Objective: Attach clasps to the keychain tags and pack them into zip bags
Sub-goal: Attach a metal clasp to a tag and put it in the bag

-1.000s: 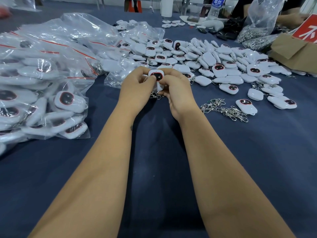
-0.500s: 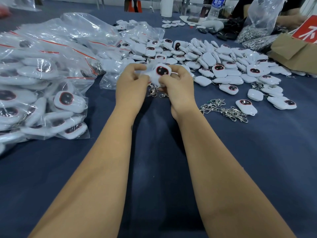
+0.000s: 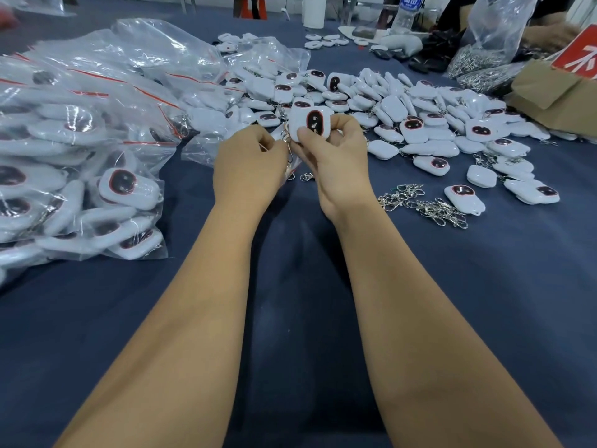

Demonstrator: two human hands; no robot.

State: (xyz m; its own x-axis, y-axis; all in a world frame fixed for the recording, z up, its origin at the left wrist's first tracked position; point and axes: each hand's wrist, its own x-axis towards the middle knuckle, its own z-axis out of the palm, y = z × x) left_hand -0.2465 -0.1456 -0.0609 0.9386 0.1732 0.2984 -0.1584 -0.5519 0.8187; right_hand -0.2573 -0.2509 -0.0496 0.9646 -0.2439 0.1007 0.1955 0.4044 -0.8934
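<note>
White plastic keychain tag stands upright, long axis vertical, pinched in my right hand above the desk. Its metal clasp hangs at its left edge, touching my left hand, whose grip pinches it.

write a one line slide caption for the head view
Right hand holds a white keychain tag upright while the left hand pinches a metal clasp at its edge.
</note>
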